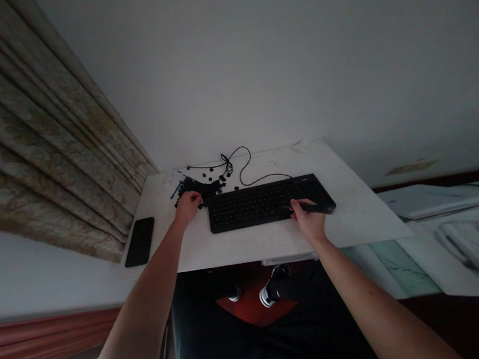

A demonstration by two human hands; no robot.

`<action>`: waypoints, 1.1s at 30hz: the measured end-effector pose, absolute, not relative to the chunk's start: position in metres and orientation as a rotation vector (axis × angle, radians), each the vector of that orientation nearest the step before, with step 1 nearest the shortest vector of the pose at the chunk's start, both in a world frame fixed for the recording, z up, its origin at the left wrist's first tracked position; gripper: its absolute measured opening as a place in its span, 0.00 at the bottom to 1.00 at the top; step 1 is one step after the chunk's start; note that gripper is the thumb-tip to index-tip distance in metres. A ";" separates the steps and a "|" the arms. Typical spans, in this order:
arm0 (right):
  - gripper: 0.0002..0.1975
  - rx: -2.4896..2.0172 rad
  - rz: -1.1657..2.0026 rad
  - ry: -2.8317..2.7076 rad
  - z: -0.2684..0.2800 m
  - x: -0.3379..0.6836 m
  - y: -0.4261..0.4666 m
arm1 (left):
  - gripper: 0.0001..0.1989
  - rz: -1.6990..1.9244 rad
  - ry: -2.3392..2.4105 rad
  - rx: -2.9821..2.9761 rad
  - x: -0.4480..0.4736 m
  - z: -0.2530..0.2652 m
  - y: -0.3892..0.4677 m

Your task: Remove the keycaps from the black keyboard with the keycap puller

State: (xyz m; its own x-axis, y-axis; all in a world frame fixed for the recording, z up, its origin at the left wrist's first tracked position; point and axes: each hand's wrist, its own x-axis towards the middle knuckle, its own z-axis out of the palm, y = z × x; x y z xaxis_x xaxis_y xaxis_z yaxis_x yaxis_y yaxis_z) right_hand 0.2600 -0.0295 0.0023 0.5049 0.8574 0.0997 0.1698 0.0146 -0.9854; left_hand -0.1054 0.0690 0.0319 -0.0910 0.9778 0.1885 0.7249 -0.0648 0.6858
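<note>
A black keyboard (247, 207) lies on the white table, its cable running off the back edge. My right hand (308, 220) is over its right part, closed around a slim black-handled tool (318, 209) with a thin wire tip, which looks like a keycap puller. The tip points left, low over the keys; contact is unclear. At the keyboard's left end, my left hand (188, 206) has its fingers pinched together beside a heap of black keycaps (203, 188). Whatever is between those fingertips is too small to make out.
A looped black cable (227, 162) lies behind the keyboard, near scattered keycaps. A thin blue item (175, 189) is beside the heap. A black phone (139, 242) rests at the table's left edge. Curtains (40, 122) hang left; papers (440, 199) lie to the right.
</note>
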 end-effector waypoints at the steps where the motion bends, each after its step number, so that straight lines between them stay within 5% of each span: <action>1: 0.24 -1.486 0.688 -0.930 0.003 0.260 -0.030 | 0.05 0.959 1.864 1.862 -0.102 0.034 0.070; 13: 0.24 -1.493 0.699 -0.904 0.005 0.259 -0.031 | 0.11 0.965 1.350 2.393 0.026 0.007 -0.027; 33: 0.24 -1.431 0.715 -0.870 0.004 0.258 -0.030 | 0.12 0.754 1.920 2.212 -0.113 0.010 0.003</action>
State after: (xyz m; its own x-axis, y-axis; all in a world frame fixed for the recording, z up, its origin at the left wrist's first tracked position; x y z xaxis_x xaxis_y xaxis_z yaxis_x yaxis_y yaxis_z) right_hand 0.2577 -0.0302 0.0036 0.5228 0.8489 0.0783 0.0882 0.0375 -0.9954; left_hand -0.1125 0.0028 0.0096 0.0729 0.9545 0.2893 0.8963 -0.1899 0.4008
